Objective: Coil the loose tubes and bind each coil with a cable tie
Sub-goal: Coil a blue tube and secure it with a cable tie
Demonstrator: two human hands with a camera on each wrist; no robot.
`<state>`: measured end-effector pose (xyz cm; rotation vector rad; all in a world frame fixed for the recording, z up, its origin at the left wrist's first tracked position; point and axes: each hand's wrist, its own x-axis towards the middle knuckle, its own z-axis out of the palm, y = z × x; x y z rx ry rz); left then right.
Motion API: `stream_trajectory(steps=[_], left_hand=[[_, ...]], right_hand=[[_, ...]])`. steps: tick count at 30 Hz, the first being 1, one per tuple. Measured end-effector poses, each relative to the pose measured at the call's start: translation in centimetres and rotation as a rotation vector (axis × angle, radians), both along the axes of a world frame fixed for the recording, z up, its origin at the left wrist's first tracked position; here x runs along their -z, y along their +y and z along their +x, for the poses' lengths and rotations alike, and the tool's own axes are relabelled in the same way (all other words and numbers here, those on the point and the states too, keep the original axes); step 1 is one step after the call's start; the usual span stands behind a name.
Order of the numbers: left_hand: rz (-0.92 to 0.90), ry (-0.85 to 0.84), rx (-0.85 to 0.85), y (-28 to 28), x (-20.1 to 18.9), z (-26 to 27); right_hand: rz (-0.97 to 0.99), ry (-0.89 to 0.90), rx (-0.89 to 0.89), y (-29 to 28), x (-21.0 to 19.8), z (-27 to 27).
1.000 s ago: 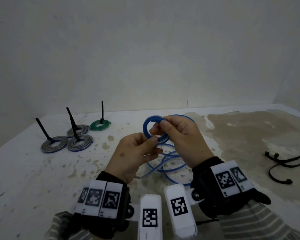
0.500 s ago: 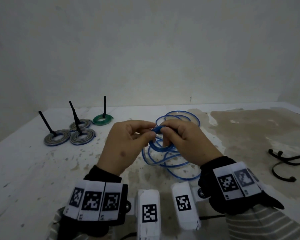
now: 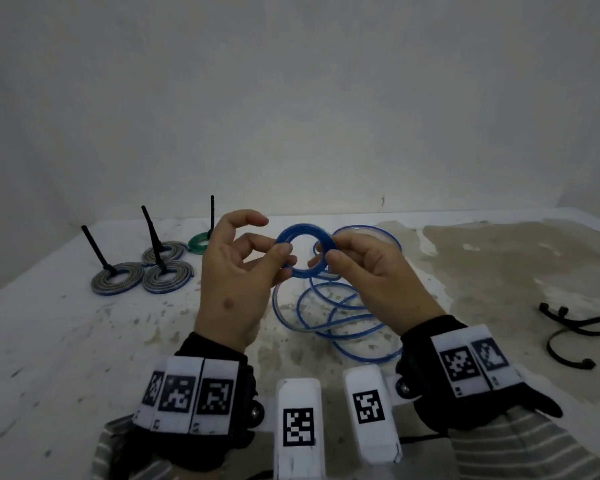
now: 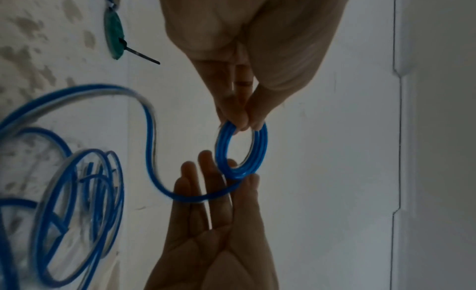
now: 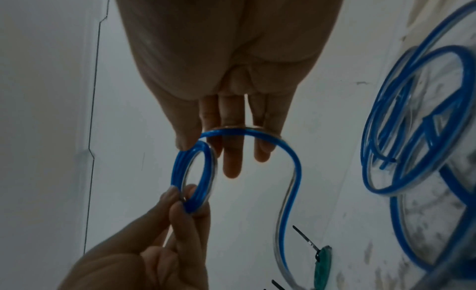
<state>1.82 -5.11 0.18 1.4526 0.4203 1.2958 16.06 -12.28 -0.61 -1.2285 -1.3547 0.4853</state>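
Coil lifted and opened between the hands

Half a second ago both hands bunched the blue tube low; now the coil [image 3: 305,251] faces up, left hand [image 3: 236,271] pinching at 9 o'clock, right hand [image 3: 371,271] at 3 o'clock.

Glossy blue plastic tube [image 3: 305,251]; matt, stained tabletop [image 3: 66,341] w/ rough patches

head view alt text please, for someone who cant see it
Two hands hold a small blue tube coil above a table, left hand and right hand pinching opposite sides. Loose blue tube trails below; four tied coils lie left, black cable ties right.
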Motion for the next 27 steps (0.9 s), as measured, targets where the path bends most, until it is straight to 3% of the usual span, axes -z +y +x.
stream_trajectory(steps=[6, 13, 17, 23, 27], left_hand=[[-0.143, -0.034, 0.177, -0.4, 0.6, 1.1], [-0.076, 0.266, 0.138, -0.3, 0.8, 1.2], [0.065, 0.451, 0.075, 0.6, -0.4, 0.7], [0.144, 0.54, 0.119, 2.0, -4.5, 0.6], [0.158, 0.556, 0.14, 2.9, -5.5, 0.8]], right_hand=[[0.085, 0.133, 0.047, 0.5, -0.5, -0.6], [0.119, 0.21, 0.077, 0.9, 0.0, -0.6], [0.104, 0.048, 0.149, 1.2, -0.3, -0.3], [0.103, -0.25, 0.149, 1.8, -3.0, 0.3], [0.13, -0.219, 0.153, 2.4, -4.0, 0.4]])
